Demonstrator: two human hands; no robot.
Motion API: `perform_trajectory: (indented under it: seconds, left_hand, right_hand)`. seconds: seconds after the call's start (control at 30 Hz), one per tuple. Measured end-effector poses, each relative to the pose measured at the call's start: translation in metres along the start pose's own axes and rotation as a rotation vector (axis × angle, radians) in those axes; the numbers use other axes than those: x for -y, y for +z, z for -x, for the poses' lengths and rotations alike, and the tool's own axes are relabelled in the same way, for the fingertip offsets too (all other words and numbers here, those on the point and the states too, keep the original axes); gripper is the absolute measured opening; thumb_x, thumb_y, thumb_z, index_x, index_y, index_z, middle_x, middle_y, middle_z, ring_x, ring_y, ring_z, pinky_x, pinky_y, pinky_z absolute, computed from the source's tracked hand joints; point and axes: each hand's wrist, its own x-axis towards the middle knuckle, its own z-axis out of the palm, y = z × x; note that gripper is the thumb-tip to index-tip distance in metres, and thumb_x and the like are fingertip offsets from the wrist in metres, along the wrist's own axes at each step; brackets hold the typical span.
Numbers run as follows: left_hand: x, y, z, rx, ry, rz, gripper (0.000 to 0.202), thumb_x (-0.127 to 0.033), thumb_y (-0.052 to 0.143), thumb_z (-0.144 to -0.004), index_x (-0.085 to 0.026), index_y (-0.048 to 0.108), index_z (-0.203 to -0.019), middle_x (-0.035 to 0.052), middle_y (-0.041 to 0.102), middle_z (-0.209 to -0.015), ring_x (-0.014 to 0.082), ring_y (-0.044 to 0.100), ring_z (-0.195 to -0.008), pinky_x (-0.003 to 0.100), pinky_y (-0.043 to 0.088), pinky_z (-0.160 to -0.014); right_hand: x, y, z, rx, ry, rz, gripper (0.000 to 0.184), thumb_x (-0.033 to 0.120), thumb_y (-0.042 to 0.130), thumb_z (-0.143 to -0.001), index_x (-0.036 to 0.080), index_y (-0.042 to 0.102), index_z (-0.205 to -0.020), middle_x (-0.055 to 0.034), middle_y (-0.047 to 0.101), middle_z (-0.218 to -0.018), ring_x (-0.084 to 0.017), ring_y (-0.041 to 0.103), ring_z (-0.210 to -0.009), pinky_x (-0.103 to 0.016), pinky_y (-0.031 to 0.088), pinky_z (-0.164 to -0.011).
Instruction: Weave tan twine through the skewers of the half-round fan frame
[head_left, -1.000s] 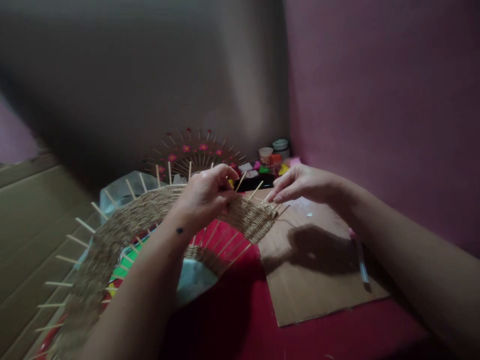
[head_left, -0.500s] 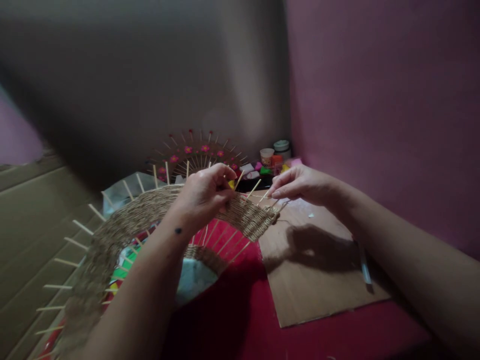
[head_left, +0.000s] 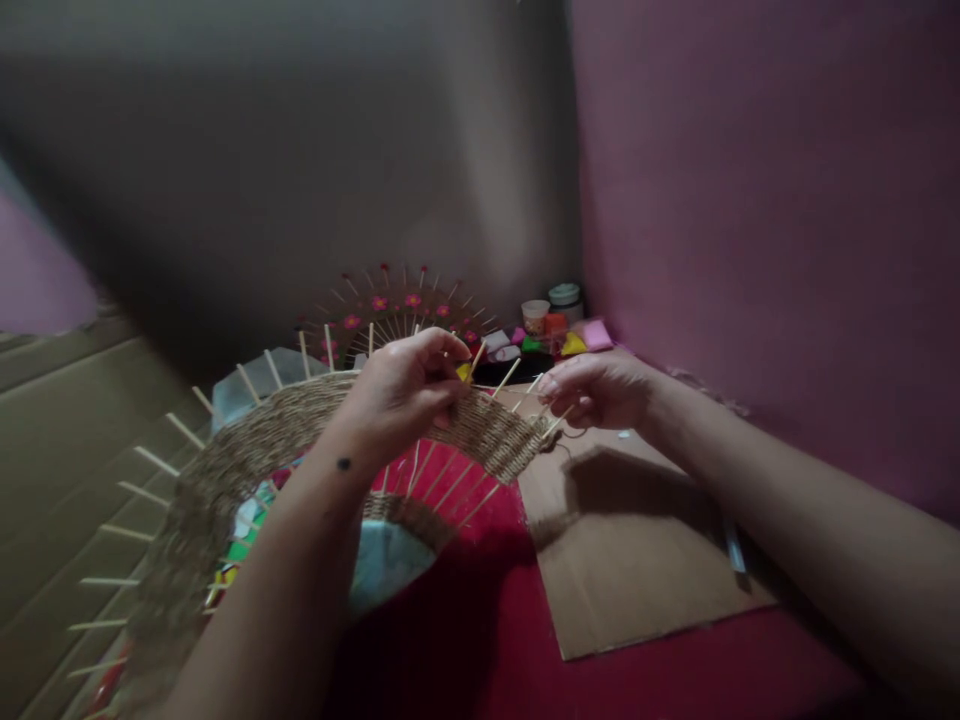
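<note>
A curved woven fan-shaped piece [head_left: 300,410] of brown twisted cord lies across the left and middle, with pale thin sticks [head_left: 185,430] poking out past its outer edge. At its upper edge my left hand [head_left: 409,380] is closed, fingers curled over the rim beside a stick; the fingertips are partly hidden. My right hand [head_left: 600,388] is pinched at the weave's right end, among the last sticks. A thin cord [head_left: 510,388] runs along the rim toward its fingers. Bare stick ends show below the band, over a smaller woven arc [head_left: 412,515] with a pale blue centre.
Under the work are a red surface [head_left: 465,620] and a cardboard sheet [head_left: 637,580], with a clear, thin pen-like object [head_left: 733,548] at its right. Behind stand a flower-decorated stick fan [head_left: 405,300], a paper cup [head_left: 535,316], a lidded jar [head_left: 565,300] and colourful packets [head_left: 598,335]. Walls close in behind and right.
My right hand has shifted slightly right and down, its fingers curling more around the end sticks. My left hand stays at the rim. The view has moved a little.
</note>
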Motion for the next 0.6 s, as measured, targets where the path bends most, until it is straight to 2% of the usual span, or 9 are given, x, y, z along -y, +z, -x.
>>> perform_trajectory:
  seconds: [0.1, 0.37, 0.5, 0.6]
  left_hand:
    - [-0.003, 0.0, 0.001, -0.002, -0.02, 0.029, 0.02, -0.011, 0.058, -0.066, -0.016, 0.054, -0.085, -0.0027, 0.055, -0.06, 0.0068, 0.05, -0.041, 0.018, 0.039, -0.038]
    - [-0.006, -0.005, 0.004, 0.067, -0.011, 0.079, 0.02, -0.01, 0.058, -0.068, -0.016, 0.054, -0.087, -0.0033, 0.053, -0.057, 0.0071, 0.05, -0.041, 0.018, 0.039, -0.039]
    - [-0.008, -0.006, 0.005, 0.067, -0.018, 0.132, 0.021, -0.012, 0.06, -0.068, -0.015, 0.054, -0.088, -0.0024, 0.054, -0.06, 0.0069, 0.049, -0.043, 0.018, 0.041, -0.04]
    - [-0.009, -0.006, 0.007, 0.068, -0.015, 0.157, 0.021, -0.013, 0.061, -0.068, -0.015, 0.054, -0.087, -0.0016, 0.055, -0.062, 0.0067, 0.049, -0.044, 0.018, 0.04, -0.04]
  right_hand:
    - [0.0, 0.0, 0.001, 0.06, -0.001, -0.001, 0.006, 0.013, 0.065, -0.062, 0.012, 0.059, -0.063, 0.0068, 0.034, -0.048, -0.002, 0.021, -0.042, -0.014, 0.019, -0.036]
    - [0.006, 0.004, 0.013, 0.128, -0.135, 0.231, 0.013, 0.02, 0.063, -0.07, 0.01, 0.067, -0.076, 0.0083, 0.027, -0.04, -0.004, 0.019, -0.041, -0.018, 0.017, -0.037]
    - [0.004, 0.002, 0.007, 0.195, -0.066, 0.162, 0.014, 0.021, 0.061, -0.068, 0.009, 0.067, -0.072, 0.0096, 0.024, -0.037, -0.003, 0.013, -0.039, -0.017, 0.016, -0.036]
    - [0.0, 0.004, 0.003, 0.205, -0.03, 0.065, 0.012, 0.021, 0.061, -0.065, 0.01, 0.065, -0.067, 0.0101, 0.022, -0.037, -0.003, 0.013, -0.039, -0.017, 0.019, -0.036]
